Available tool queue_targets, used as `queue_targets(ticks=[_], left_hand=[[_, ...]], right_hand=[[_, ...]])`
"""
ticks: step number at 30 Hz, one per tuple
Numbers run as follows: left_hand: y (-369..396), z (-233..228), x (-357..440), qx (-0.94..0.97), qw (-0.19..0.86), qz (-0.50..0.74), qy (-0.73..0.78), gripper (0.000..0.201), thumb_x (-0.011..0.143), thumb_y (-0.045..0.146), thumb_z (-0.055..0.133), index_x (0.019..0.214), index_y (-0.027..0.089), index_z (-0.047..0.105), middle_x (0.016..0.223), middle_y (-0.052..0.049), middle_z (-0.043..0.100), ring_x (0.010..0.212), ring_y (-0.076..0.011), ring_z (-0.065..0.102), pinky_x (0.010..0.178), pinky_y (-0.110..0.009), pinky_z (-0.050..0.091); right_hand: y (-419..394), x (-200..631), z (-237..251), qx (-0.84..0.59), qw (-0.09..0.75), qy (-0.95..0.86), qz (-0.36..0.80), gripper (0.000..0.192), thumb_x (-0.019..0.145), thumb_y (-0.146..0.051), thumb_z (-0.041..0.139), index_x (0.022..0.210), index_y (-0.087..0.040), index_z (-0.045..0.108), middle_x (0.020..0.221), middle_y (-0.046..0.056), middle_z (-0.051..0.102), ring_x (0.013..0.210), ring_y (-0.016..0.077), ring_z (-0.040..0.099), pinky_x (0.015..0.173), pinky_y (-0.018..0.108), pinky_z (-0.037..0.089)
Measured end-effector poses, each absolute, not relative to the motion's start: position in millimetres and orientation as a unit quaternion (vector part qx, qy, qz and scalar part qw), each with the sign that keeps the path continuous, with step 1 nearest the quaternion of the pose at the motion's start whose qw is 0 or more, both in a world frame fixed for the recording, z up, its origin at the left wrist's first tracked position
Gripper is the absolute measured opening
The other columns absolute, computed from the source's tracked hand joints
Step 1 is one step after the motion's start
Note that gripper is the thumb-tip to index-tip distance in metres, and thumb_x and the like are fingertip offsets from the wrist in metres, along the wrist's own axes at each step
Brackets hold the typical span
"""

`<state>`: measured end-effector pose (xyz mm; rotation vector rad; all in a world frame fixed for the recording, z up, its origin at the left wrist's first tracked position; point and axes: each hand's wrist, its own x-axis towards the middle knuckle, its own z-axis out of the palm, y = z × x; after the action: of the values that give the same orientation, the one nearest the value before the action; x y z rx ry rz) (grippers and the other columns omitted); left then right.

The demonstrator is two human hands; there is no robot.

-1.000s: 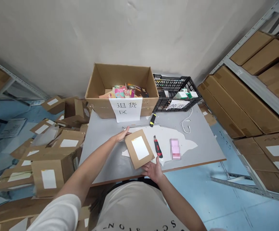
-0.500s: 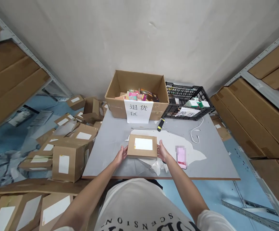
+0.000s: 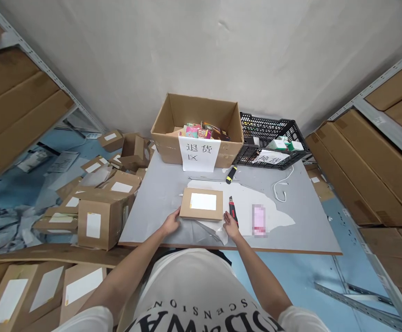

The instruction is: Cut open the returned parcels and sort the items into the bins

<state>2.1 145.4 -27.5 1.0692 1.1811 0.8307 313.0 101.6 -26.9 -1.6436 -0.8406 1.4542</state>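
So the small cardboard parcel [image 3: 201, 204] was lying flat on the grey table [image 3: 159, 193], white label up, roughly in the middle near the person. Left hand [image 3: 171, 224] was at its near-left corner, fingers touching the edge, a loose grip at most and not clenched around it. Right hand [image 3: 230, 223] sat at the near-right corner, open and relaxed, just beside the red box cutter [image 3: 233, 210] but not holding it.

As far as progress goes, my read: the parcel looked sealed and uncut, so it had been set down and squared up, and opening it was all left to do. Nothing had come out of it.

Other stuff around: a big open carton [image 3: 197, 127] with a paper sign at the far edge, full of colourful packets, a black plastic crate [image 3: 270, 138] to its right, a yellow-black marker or cutter [image 3: 231, 174] further off, a white cable [image 3: 281, 186] and a pink item [image 3: 259, 220] on the right. Loads of labelled boxes [image 3: 100, 216] piled on the floor to the left.
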Motion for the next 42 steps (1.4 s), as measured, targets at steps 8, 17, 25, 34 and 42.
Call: queue_targets(ticks=[8, 17, 25, 34, 42], left_hand=[[142.4, -20.3, 14.5, 0.515, 0.578, 0.334, 0.537, 0.068, 0.062, 0.034, 0.069, 0.125, 0.015, 0.053, 0.127, -0.012, 0.058, 0.122, -0.0291, 0.048, 0.107, -0.047, 0.031], [168.3, 37.1, 16.3, 0.551, 0.485, 0.377, 0.565, 0.064, 0.074, 0.052, 0.059, 0.124, 0.013, 0.057, 0.125, -0.011, 0.059, 0.114, -0.0272, 0.057, 0.100, -0.039, 0.041], [177.7, 48.2, 22.1, 0.562, 0.477, 0.319, 0.596, 0.049, 0.077, 0.049, 0.056, 0.113, 0.016, 0.065, 0.109, -0.005, 0.069, 0.100, -0.0264, 0.064, 0.084, -0.033, 0.050], [174.1, 30.0, 21.1, 0.503, 0.523, 0.334, 0.602, 0.048, 0.070, 0.040, 0.064, 0.113, 0.016, 0.066, 0.113, -0.007, 0.067, 0.105, -0.0264, 0.062, 0.092, -0.035, 0.047], [174.9, 23.8, 22.9, 0.479, 0.544, 0.372, 0.580, 0.055, 0.069, 0.047, 0.065, 0.114, 0.015, 0.065, 0.115, -0.008, 0.066, 0.111, -0.0290, 0.058, 0.099, -0.039, 0.042]], right_hand=[[101.9, 301.9, -20.6, -0.632, 0.323, -0.522, 0.472, 0.062, 0.072, -0.016, 0.054, 0.133, -0.022, 0.044, 0.120, 0.006, 0.063, 0.108, 0.0210, 0.059, 0.098, 0.039, 0.042], [122.3, 314.0, 44.9, -0.670, 0.280, -0.575, 0.377, 0.036, 0.086, -0.045, 0.044, 0.095, -0.017, 0.066, 0.087, 0.007, 0.071, 0.078, 0.0203, 0.065, 0.069, 0.026, 0.046], [144.2, 313.3, 69.6, -0.737, 0.166, -0.599, 0.266, 0.044, 0.088, -0.050, 0.039, 0.076, -0.021, 0.069, 0.068, 0.005, 0.067, 0.066, 0.0185, 0.060, 0.060, 0.024, 0.036], [154.8, 314.5, 50.7, -0.758, 0.177, -0.562, 0.279, 0.047, 0.084, -0.057, 0.044, 0.086, -0.021, 0.074, 0.078, 0.007, 0.071, 0.077, 0.0213, 0.063, 0.066, 0.026, 0.042], [151.7, 315.3, 41.4, -0.745, 0.234, -0.527, 0.335, 0.052, 0.085, -0.058, 0.037, 0.084, -0.019, 0.071, 0.082, 0.008, 0.071, 0.079, 0.0215, 0.064, 0.072, 0.029, 0.046]])
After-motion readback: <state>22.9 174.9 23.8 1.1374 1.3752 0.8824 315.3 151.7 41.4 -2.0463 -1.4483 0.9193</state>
